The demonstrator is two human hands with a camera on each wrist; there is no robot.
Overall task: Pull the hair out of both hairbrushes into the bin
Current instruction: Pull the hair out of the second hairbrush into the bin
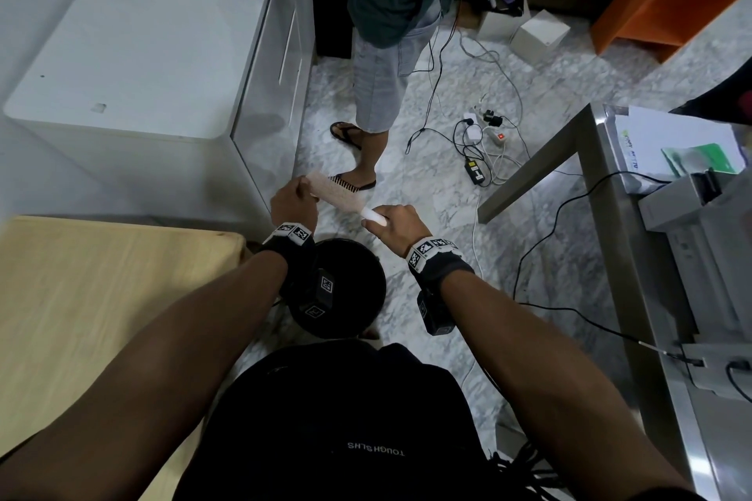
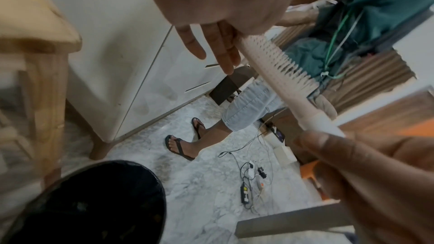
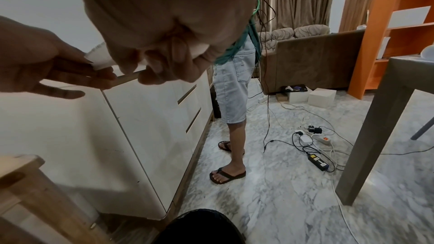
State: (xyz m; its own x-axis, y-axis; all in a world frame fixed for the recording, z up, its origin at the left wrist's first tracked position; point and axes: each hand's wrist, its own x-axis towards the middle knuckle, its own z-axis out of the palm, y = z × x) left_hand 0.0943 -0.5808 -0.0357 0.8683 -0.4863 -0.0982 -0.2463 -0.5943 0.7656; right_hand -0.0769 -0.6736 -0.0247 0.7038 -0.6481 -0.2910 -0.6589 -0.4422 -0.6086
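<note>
Centrally in the head view, a pale pink hairbrush (image 1: 342, 195) held level above the marble floor (image 1: 549, 85), just beyond a black bin (image 1: 366, 277) at lower centre. Right hand (image 1: 401, 226) curled round the white handle end of the brush. Left hand (image 1: 293, 201) at the far tip of the brush head, fingers (image 2: 225, 53) stretched out along its back in the left wrist view; whether thumb and fingers pinch the tip, cannot tell. Bristles in a pale row along the brush's upper right edge in that view; hair among them too fine to make out. Lined in dark plastic, bin mouth open, at lower left of the left wrist view. Printed upside down on a black shirt (image 1: 337, 419) at bottom centre: "TOUGH SLHS", the second word unsure. Square black-and-white marker tags on both wristbands (image 1: 427, 248). Wooden table (image 1: 101, 297) at lower left, white cabinet (image 1: 142, 53) at upper left with a sheet of small print, too fine to read. Second person (image 1: 386, 33) in flip-flops at top centre. Green-labelled packet (image 1: 700, 159) at right edge, lettering blurred.
</note>
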